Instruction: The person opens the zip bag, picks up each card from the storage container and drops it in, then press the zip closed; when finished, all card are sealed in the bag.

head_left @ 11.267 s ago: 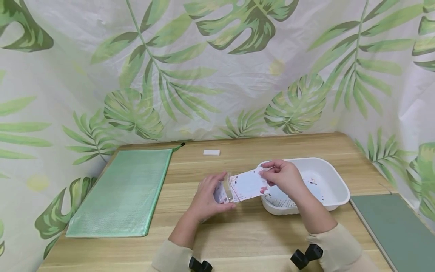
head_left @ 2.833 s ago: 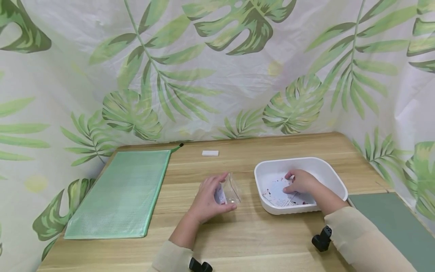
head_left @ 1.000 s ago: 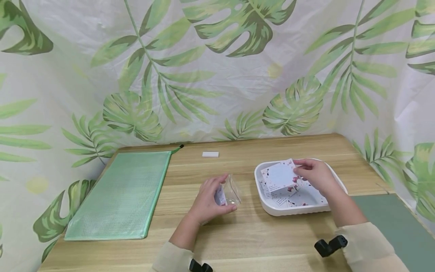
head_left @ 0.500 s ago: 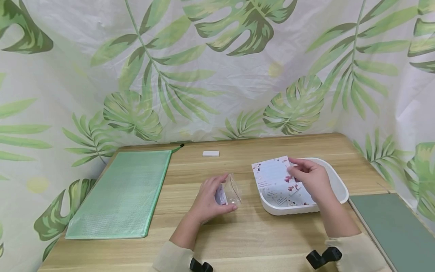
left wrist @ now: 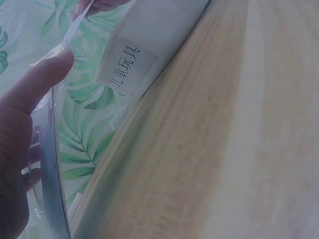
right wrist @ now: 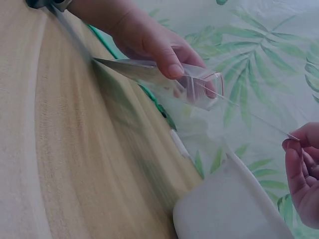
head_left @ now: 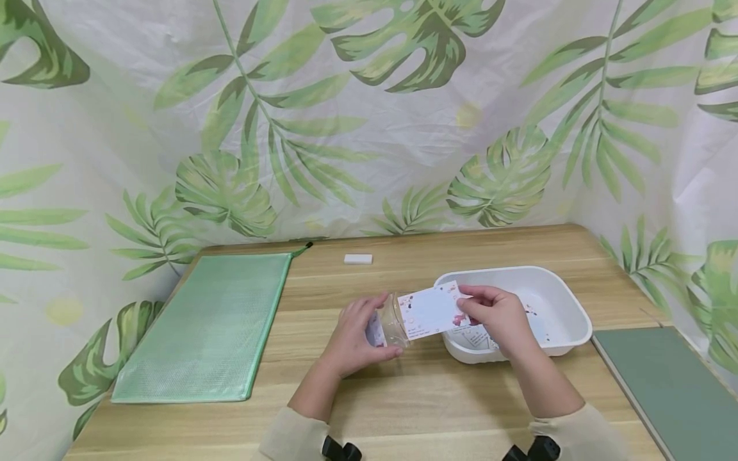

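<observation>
My left hand (head_left: 356, 333) grips a clear zip bag (head_left: 393, 320) with printed cards inside, its mouth held open toward the right. Between thumb and fingers, my right hand (head_left: 500, 319) pinches one printed card (head_left: 431, 310) by its right end. The card is white with red and dark floral specks, and its left end sits at the bag's mouth. In the right wrist view the card (right wrist: 259, 121) shows edge-on, reaching into the open bag (right wrist: 207, 89). Under my right hand is a white plastic basin (head_left: 562, 307) with more printed cards (head_left: 474, 338) lying in it.
A green mesh zip pouch (head_left: 202, 326) lies on the left of the wooden table (head_left: 403, 410). Toward the back is a small white block (head_left: 358, 259). A grey-green board (head_left: 669, 384) lies at the right edge. The basin bears a printed label (left wrist: 128, 64).
My right hand has lifted a card out of the basin and carried it left to the bag's mouth. My left hand has stayed in place with the bag.
</observation>
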Demonstrator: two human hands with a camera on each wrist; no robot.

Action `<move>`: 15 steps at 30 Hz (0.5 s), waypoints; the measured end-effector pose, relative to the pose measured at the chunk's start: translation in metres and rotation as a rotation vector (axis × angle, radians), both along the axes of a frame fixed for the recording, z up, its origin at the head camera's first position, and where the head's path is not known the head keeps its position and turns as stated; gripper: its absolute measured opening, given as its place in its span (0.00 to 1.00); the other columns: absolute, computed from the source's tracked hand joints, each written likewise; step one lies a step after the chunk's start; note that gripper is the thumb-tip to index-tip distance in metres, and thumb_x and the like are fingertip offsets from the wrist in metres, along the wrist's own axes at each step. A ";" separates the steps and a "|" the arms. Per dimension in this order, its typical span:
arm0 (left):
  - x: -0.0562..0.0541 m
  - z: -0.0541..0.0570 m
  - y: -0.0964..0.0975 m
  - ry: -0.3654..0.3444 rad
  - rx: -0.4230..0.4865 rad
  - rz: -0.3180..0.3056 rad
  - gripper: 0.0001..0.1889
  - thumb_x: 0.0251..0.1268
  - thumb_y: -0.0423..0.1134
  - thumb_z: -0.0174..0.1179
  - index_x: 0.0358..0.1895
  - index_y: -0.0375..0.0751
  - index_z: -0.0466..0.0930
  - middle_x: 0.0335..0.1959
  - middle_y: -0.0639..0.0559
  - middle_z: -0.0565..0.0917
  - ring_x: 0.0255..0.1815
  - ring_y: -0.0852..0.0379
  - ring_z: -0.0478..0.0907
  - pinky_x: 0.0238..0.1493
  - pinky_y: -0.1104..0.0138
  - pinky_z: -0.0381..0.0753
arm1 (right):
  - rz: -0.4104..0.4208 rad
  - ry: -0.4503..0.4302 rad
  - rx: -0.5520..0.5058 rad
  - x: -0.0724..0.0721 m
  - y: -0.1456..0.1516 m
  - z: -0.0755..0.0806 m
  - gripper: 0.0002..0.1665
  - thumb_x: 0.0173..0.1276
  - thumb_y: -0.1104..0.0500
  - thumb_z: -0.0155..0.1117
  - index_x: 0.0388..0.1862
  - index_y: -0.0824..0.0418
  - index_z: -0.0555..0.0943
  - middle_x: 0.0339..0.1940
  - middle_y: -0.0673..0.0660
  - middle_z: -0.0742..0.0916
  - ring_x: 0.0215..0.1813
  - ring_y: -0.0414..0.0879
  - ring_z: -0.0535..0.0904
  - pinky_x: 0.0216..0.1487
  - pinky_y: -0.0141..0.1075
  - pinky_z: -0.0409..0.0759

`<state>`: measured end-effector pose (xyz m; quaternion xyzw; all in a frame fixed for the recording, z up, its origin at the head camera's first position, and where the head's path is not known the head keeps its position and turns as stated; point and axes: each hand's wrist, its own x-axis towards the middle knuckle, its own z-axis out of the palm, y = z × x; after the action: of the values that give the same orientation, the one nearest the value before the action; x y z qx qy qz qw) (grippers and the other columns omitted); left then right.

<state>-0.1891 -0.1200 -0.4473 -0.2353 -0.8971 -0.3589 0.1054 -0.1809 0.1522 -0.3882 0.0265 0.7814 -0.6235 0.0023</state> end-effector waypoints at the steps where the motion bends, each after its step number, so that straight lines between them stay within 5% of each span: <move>1: 0.000 0.000 0.000 0.002 -0.002 -0.002 0.51 0.35 0.56 0.77 0.71 0.48 0.68 0.58 0.48 0.78 0.62 0.46 0.71 0.64 0.49 0.67 | 0.007 -0.004 0.006 0.000 -0.001 -0.001 0.24 0.64 0.63 0.67 0.58 0.71 0.79 0.27 0.45 0.86 0.28 0.33 0.79 0.34 0.27 0.81; 7: -0.001 0.000 0.000 0.053 -0.043 -0.028 0.50 0.35 0.57 0.76 0.69 0.46 0.69 0.58 0.46 0.79 0.60 0.46 0.72 0.62 0.50 0.68 | 0.049 -0.014 0.041 -0.002 -0.009 -0.003 0.24 0.63 0.61 0.67 0.57 0.70 0.80 0.35 0.52 0.89 0.29 0.34 0.80 0.34 0.28 0.81; 15: 0.001 0.000 0.001 0.038 -0.059 -0.030 0.51 0.37 0.59 0.76 0.71 0.47 0.67 0.60 0.48 0.77 0.61 0.48 0.71 0.62 0.51 0.67 | 0.063 0.005 0.034 -0.004 -0.031 -0.004 0.21 0.61 0.64 0.67 0.53 0.71 0.82 0.31 0.55 0.89 0.28 0.36 0.80 0.33 0.28 0.81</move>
<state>-0.1883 -0.1186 -0.4471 -0.2583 -0.9015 -0.3292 0.1103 -0.1847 0.1207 -0.3927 0.0005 0.7923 -0.6098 0.0194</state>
